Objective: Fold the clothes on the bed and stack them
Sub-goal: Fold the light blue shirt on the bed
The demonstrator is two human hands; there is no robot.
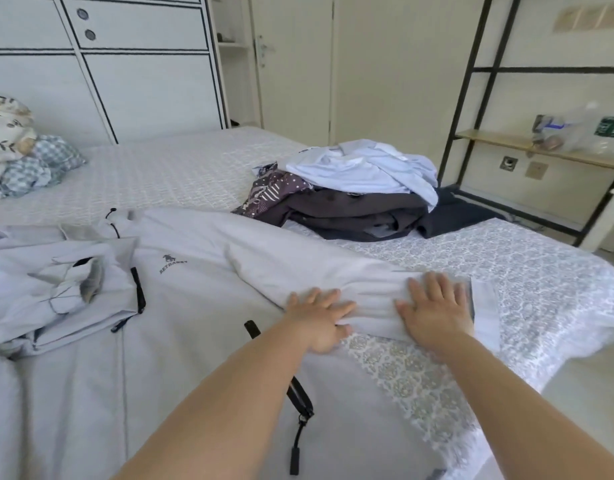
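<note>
A pale grey jacket [180,306] with a small dark chest logo and black zipper pulls lies spread across the near part of the bed [506,271]. Its right sleeve [333,275] stretches toward the bed's right side. My left hand [319,317] lies flat on the sleeve with fingers spread, the thumb at the sleeve's lower edge. My right hand [437,306] presses flat on the sleeve near its cuff [485,306]. Farther back, a pile of unfolded clothes [361,192] holds a light blue shirt on top of dark grey and patterned purple garments.
Rumpled bedding and a checked cloth [24,157] sit at the bed's far left. White cabinets [125,64] stand behind the bed, with a door [291,64] beyond. A black-framed shelf unit [527,143] with a plastic bag stands at right. The floor [593,393] lies past the bed's right edge.
</note>
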